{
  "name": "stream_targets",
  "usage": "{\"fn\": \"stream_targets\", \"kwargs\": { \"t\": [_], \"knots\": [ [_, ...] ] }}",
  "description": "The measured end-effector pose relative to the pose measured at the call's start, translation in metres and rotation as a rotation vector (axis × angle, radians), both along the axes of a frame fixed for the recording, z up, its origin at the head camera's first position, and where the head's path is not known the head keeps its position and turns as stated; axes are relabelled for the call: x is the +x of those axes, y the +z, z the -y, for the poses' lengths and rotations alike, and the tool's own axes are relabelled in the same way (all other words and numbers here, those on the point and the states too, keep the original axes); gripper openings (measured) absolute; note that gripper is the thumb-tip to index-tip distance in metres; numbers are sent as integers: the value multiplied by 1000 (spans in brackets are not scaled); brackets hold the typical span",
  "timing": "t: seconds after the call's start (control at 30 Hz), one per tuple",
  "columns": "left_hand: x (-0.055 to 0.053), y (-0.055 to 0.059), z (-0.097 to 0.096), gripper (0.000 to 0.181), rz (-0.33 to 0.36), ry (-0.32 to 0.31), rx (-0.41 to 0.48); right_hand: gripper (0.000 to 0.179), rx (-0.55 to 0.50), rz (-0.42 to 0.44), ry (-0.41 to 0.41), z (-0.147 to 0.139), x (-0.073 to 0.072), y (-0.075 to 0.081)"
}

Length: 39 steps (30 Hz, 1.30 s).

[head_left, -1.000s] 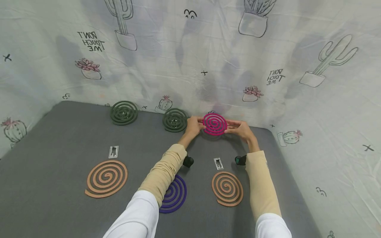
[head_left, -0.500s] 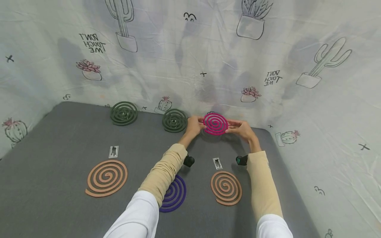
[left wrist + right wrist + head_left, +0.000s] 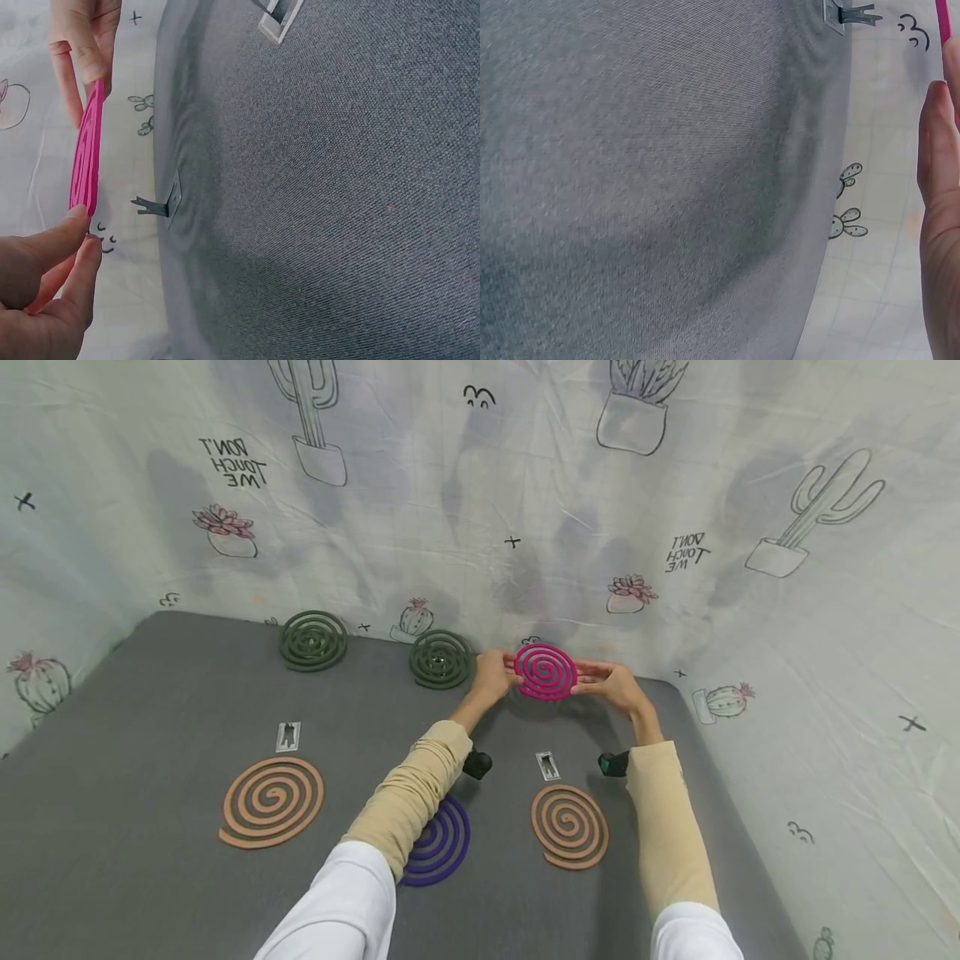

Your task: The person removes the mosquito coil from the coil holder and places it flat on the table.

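A pink mosquito coil [image 3: 546, 671] is held up, tilted, near the back edge of the grey surface. My left hand [image 3: 492, 678] pinches its left rim between thumb and fingers. On the opposite rim, my right hand [image 3: 617, 687] grips with the thumb in front and fingers behind. In the left wrist view a metal coil stand [image 3: 175, 199] with a forked tab lies on the surface, apart from the coil. Only the edge of the pink coil and part of my right hand [image 3: 941, 172] show in the right wrist view.
Two dark green coils, one far left [image 3: 312, 642] and one beside my left hand [image 3: 440, 660], lie at the back. Orange coils [image 3: 272, 802] [image 3: 570, 827], a purple coil [image 3: 450, 843] partly under my left arm, and flat metal stands [image 3: 288, 737] [image 3: 548, 766] lie nearer. Patterned cloth [image 3: 420, 485] hangs behind.
Both hands keep their hold on the pink coil, which has shifted very slightly to the right. The other coils and stands stay where they were.
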<state>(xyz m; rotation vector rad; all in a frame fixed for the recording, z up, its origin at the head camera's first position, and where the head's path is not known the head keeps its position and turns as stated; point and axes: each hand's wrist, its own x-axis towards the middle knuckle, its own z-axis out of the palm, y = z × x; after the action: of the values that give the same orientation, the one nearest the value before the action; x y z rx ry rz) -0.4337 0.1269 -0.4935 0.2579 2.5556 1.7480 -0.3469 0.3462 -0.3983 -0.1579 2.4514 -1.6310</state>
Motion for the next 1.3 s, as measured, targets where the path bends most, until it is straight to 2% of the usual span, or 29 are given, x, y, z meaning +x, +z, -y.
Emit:
{"fn": "stream_targets", "kwargs": {
  "t": [0.07, 0.1, 0.13, 0.17, 0.2, 0.23, 0.37, 0.4, 0.47, 0.57, 0.63, 0.77, 0.97, 1.17, 1.3],
  "knots": [
    [-1, -1, 0, 53, 15, 0, 2, 57, -8, -2, 9, 0, 1, 0],
    [-2, -5, 0, 52, -17, 4, 17, 57, -14, 0, 11, -1, 1, 0],
    [3, -1, 1, 51, -18, 2, 21, 58, -15, -1, 17, -2, 2, -1],
    [16, 11, 4, 49, -21, 9, 13, 58, -17, -2, 18, -2, 2, -1],
    [24, 20, 7, 48, -21, 10, 7, 58, -19, -2, 18, -3, 3, -1],
    [28, 23, 10, 48, -18, -7, 34, 58, -20, -3, 18, -3, 3, -2],
    [74, 75, 21, 44, 63, -1, -3, 59, -17, -4, 8, -5, 6, -3],
    [74, 74, 20, 43, 66, 1, -5, 59, -15, -5, 6, -5, 7, -4],
    [84, 82, 21, 41, 55, 15, -20, 59, -19, -3, 4, -5, 9, -5],
    [92, 84, 21, 38, 25, 29, -43, 58, -45, 7, -7, -5, 13, -8],
    [93, 84, 22, 38, 29, 29, -33, 58, -55, 13, -2, -5, 15, -10],
    [95, 81, 25, 38, 48, 26, -34, 61, -46, 32, 13, -4, 17, -14],
    [96, 75, 28, 50, 109, -10, -88, 65, -31, 83, 47, -1, 20, -16],
    [97, 72, 30, 52, 104, -28, -125, 64, -34, 89, 74, 3, 25, -12],
    [98, 72, 31, 52, 87, -38, -160, 66, -26, 76, 84, 0, 24, -17]
  ]
}}
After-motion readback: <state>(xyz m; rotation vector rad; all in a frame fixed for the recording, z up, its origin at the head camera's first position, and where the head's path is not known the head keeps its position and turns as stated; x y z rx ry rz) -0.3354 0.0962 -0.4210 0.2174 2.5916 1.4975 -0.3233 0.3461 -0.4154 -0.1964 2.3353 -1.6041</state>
